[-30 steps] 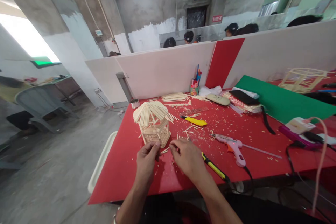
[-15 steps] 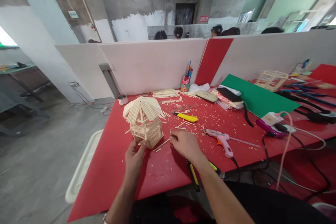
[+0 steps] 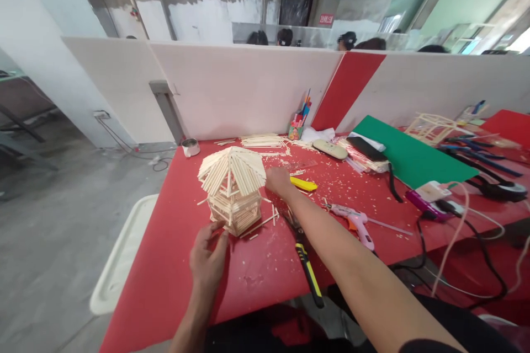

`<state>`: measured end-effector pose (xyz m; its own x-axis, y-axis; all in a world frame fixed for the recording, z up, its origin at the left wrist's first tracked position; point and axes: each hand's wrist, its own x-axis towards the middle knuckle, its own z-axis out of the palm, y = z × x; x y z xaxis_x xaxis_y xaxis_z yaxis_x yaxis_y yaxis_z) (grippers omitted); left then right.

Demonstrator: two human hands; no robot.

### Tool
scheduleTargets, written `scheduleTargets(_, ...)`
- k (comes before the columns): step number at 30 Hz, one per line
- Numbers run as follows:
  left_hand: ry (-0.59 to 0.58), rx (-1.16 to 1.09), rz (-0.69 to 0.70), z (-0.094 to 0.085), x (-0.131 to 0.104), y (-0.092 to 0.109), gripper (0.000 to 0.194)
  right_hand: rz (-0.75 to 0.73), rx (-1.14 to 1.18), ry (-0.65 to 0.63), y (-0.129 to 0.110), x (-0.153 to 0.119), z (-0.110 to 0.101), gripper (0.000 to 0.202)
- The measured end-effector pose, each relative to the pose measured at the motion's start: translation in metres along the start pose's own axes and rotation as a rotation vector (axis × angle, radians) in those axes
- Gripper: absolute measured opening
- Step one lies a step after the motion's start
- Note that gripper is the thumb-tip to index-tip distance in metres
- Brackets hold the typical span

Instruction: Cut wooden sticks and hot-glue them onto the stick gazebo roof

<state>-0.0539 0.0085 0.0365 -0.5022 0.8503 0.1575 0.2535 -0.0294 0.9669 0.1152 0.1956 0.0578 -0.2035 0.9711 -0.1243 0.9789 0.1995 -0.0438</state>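
Observation:
A small pavilion model [image 3: 234, 209] built of thin wooden sticks stands upright on the red tabletop [image 3: 165, 265], with a sloped stick roof over a railed base. My left hand [image 3: 209, 251] has its thumb and fingertips at the near left corner of the base, lightly gripping it. Beside the roof's right edge is my right hand [image 3: 278, 181], its back turned to me. Its fingers are hidden, so I cannot see whether they hold anything. Loose sticks [image 3: 263, 224] lie by the base. Pliers with black and yellow handles [image 3: 307, 267] rest under my right forearm.
A yellow utility knife [image 3: 304, 183] lies beyond my right wrist. A pink glue gun [image 3: 356, 220] lies to the right, near a purple power strip [image 3: 426, 204] with cables. Stick piles [image 3: 260, 140], a pen holder [image 3: 295, 129] and a tape roll [image 3: 190, 147] are along the back.
My right hand has moved forward from the front of the table to beside the roof, uncovering the pliers. The model has turned slightly; my left hand stays at its base, its grip looser.

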Motion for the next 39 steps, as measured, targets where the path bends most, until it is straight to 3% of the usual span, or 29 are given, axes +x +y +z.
scheduleTargets(3,0.02,0.168,0.191,0.0,-0.01,0.005,0.014,-0.022,-0.011,-0.034,0.002,0.001,-0.008,0.035)
scheduleTargets(7,-0.154,0.24,0.386,0.006,-0.024,0.013,0.012,-0.07,-0.004,-0.08,0.008,-0.015,-0.02,0.035)
scheduleTargets(9,-0.225,0.267,0.429,0.01,-0.026,0.014,0.013,-0.129,0.01,-0.121,0.013,-0.033,-0.022,0.033)
scheduleTargets(15,-0.288,0.33,0.483,0.026,-0.025,0.013,0.015,-0.375,0.085,-0.267,0.024,-0.084,-0.009,0.027)
scheduleTargets(20,-0.303,0.475,0.614,0.041,-0.028,0.019,0.019,-0.427,0.111,-0.173,0.017,-0.089,0.002,0.022)
scheduleTargets(26,-0.25,0.61,0.816,0.038,-0.031,0.024,0.021,-0.514,0.206,0.035,0.021,-0.118,-0.007,0.012)
scheduleTargets(29,-0.291,0.54,0.732,0.035,-0.036,0.025,0.022,-0.553,0.261,0.093,0.025,-0.144,-0.014,0.016)
scheduleTargets(32,-0.338,0.316,0.521,0.03,-0.043,0.031,0.023,-0.56,0.466,0.236,0.022,-0.163,-0.019,0.018)
scheduleTargets(36,-0.231,-0.037,0.161,0.015,-0.045,0.048,0.022,-0.487,0.914,0.489,0.003,-0.175,-0.026,0.023)
scheduleTargets(39,-0.202,-0.319,-0.069,0.001,-0.036,0.061,0.025,-0.457,1.007,0.582,-0.017,-0.18,-0.035,0.028)
